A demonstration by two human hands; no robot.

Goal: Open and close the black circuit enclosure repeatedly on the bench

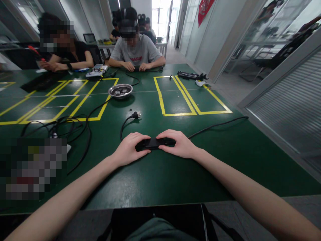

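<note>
1. Grip: both hands rest on a small black device (154, 143) lying flat on the green table (160, 180), near the person's edge. The left hand (130, 147) wraps the device's left end with fingers curled over the top; the right hand (178, 144) covers the right end the same way. Each hand grasps its end, and only the middle of the device shows between them.
2. To handle it well, I judge the two ends should be held evenly, thumbs low against the near side, so the piece stays flat on the table and does not twist.
3. A cable (218, 124) runs from under the right hand away to the right edge of the table. Whether it joins the device cannot be told. Leave it slack; a tug could drag the piece sideways.
4. Just beyond the hands lies a plug (134, 115) on its own cord, apart from the device. Keep the wrists short of it.
5. Further out a metal bowl (120, 90) holds small parts, well apart from the hands.
6. To the left a tangle of cords (65, 125) lies on the table, clear of the left forearm.
7. Across the table two other people sit, their hands at their own work.
</note>
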